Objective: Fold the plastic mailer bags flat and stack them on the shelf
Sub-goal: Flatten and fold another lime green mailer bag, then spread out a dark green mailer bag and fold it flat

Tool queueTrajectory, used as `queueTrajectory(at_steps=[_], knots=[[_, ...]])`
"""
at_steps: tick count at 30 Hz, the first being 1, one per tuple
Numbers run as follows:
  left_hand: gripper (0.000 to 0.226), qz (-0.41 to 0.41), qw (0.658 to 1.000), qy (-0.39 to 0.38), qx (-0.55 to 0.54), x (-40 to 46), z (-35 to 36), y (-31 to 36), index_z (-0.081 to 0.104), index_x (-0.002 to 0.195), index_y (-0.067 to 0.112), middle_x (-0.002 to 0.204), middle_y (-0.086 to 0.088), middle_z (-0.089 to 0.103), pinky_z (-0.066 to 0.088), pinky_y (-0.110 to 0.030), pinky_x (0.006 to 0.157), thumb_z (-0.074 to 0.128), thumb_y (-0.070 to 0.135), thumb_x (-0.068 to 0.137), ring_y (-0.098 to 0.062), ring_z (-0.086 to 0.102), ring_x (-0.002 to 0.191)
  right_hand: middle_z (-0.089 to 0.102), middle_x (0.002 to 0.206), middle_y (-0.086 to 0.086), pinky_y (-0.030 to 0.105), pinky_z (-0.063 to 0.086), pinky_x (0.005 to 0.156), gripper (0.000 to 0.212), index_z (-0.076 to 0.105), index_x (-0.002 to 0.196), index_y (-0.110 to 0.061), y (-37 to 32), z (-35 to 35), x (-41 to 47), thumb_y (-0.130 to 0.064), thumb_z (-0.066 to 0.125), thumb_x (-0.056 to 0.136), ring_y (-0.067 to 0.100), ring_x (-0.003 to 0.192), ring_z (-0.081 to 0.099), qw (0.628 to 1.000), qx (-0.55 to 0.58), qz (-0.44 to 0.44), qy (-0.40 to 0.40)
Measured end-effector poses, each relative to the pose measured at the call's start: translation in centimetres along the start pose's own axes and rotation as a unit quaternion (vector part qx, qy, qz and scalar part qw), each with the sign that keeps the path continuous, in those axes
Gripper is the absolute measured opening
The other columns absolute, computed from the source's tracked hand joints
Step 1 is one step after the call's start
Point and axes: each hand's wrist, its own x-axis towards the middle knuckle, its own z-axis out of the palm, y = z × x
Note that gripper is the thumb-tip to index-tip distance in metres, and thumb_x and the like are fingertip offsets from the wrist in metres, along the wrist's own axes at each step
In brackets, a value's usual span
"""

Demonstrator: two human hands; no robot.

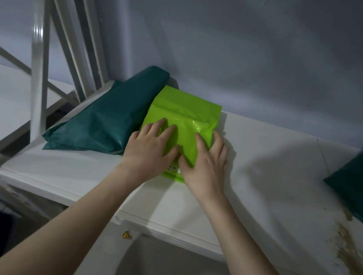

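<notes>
Head view gives me the lime-green mailer bag (183, 116) on the white shelf (275, 172), my left hand (149, 149) and right hand (204, 163) pressing it, fingers spread. Its left edge seemingly overlaps a dark teal bag (108, 123).

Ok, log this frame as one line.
stage: pressing flat | left hand: on lime green mailer | right hand: on same | dark green mailer: adjacent | surface: white shelf

Dim, bluish, a little grainy. Small glare on the green mailer bag (183, 123) — soft shadows right of it on the shelf (263, 171). Blurred, bent lines at the left edge.
</notes>
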Motion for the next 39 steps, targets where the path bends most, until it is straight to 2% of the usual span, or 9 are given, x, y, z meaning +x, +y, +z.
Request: queueTrajectory(at_steps=[2, 5, 8, 13, 18, 25, 28, 33, 39], knots=[[0.061, -0.011, 0.999, -0.023, 0.018, -0.2, 0.1, 0.2, 0.018, 0.148, 0.029, 0.156, 0.002, 0.014, 0.022, -0.039, 0.110, 0.035, 0.052, 0.093, -0.020, 0.016, 0.142, 0.016, 0.155, 0.010, 0.051, 0.023, 0.109, 0.062, 0.044, 0.138, -0.018, -0.1, 0.0, -0.3, -0.042, 0.055, 0.082, 0.029, 0.140, 0.017, 0.999, -0.026, -0.042, 0.006], [0.060, -0.028, 0.999, -0.035, 0.029, -0.4, 0.0, 0.6, 0.020, 0.147, 0.026, 0.156, 0.000, 0.013, 0.023, -0.040, 0.110, 0.033, 0.051, 0.094, -0.022, 0.016, 0.142, 0.002, 0.159, 0.001, 0.054, 0.009, 0.113, 0.066, 0.029, 0.146, -0.015, -0.1, 0.1, -0.6, -0.041, 0.049, 0.088, 0.020, 0.146, 0.001, 0.994, -0.054, -0.068, -0.065], [0.058, -0.042, 0.998, -0.026, 0.042, -0.6, -0.1, 0.8, 0.026, 0.144, 0.022, 0.156, -0.003, 0.016, 0.026, -0.040, 0.108, 0.033, 0.051, 0.094, -0.023, 0.020, 0.141, 0.006, 0.159, -0.005, 0.053, 0.007, 0.114, 0.068, 0.014, 0.149, -0.018, 0.0, 0.3, -0.6, -0.043, 0.042, 0.092, 0.012, 0.145, 0.002, 0.988, -0.060, -0.059, -0.129], [0.058, -0.048, 0.998, -0.026, 0.042, -0.8, 0.0, 1.1, 0.028, 0.143, 0.019, 0.156, -0.005, 0.015, 0.025, -0.041, 0.109, 0.032, 0.051, 0.094, -0.025, 0.019, 0.141, 0.004, 0.159, -0.008, 0.054, 0.005, 0.114, 0.066, 0.010, 0.150, -0.023, 0.0, -0.1, -0.5, -0.044, 0.038, 0.094, 0.011, 0.146, 0.000, 0.986, -0.047, -0.059, -0.145], [0.059, -0.060, 0.998, 0.012, 0.009, -0.2, -0.6, 1.9, 0.024, 0.145, 0.016, 0.158, -0.006, 0.006, 0.015, -0.040, 0.114, 0.031, 0.047, 0.095, -0.023, 0.007, 0.145, -0.003, 0.159, -0.008, 0.053, 0.005, 0.114, 0.060, 0.014, 0.150, -0.025, 0.2, -1.1, -0.3, -0.042, 0.036, 0.096, 0.011, 0.146, -0.006, 0.990, -0.010, -0.073, -0.118], [0.057, -0.027, 0.996, 0.058, -0.059, 0.8, -1.0, 5.1, 0.025, 0.145, 0.017, 0.158, -0.007, 0.004, 0.009, -0.041, 0.116, 0.038, 0.040, 0.095, -0.022, 0.001, 0.146, 0.006, 0.159, -0.004, 0.049, 0.008, 0.116, 0.057, 0.022, 0.148, -0.023, 2.4, -4.2, 0.4, -0.040, 0.038, 0.096, 0.015, 0.146, 0.002, 0.997, -0.007, -0.029, -0.074], [0.056, 0.009, 0.992, 0.087, -0.096, 1.1, -1.2, 7.6, 0.030, 0.144, 0.013, 0.157, -0.011, 0.009, 0.011, -0.042, 0.116, 0.038, 0.039, 0.095, -0.025, 0.006, 0.146, 0.008, 0.159, -0.002, 0.046, 0.010, 0.116, 0.060, 0.024, 0.148, -0.021, 3.8, -6.6, 0.9, -0.036, 0.046, 0.094, 0.017, 0.146, 0.004, 0.999, 0.000, -0.007, -0.038], [0.073, 0.087, 0.972, 0.127, -0.180, 0.6, -1.2, 13.3, 0.044, 0.135, 0.005, 0.150, -0.018, 0.030, 0.027, -0.038, 0.110, 0.023, 0.048, 0.081, -0.032, 0.030, 0.138, 0.016, 0.158, 0.002, 0.047, 0.020, 0.114, 0.063, 0.029, 0.146, -0.016, 7.9, -12.6, 0.6, -0.024, 0.055, 0.089, 0.020, 0.145, 0.013, 0.999, 0.006, 0.022, 0.048], [0.062, 0.113, 0.954, -0.028, -0.277, -0.3, 1.3, 21.4, 0.033, 0.142, 0.010, 0.151, -0.012, 0.027, 0.018, -0.028, 0.112, 0.041, 0.042, 0.089, -0.023, 0.022, 0.141, 0.014, 0.158, 0.002, 0.042, 0.018, 0.115, 0.062, 0.025, 0.147, -0.017, 16.6, -20.0, -3.0, -0.024, 0.052, 0.091, 0.022, 0.144, 0.013, 0.991, -0.067, 0.098, 0.056]])
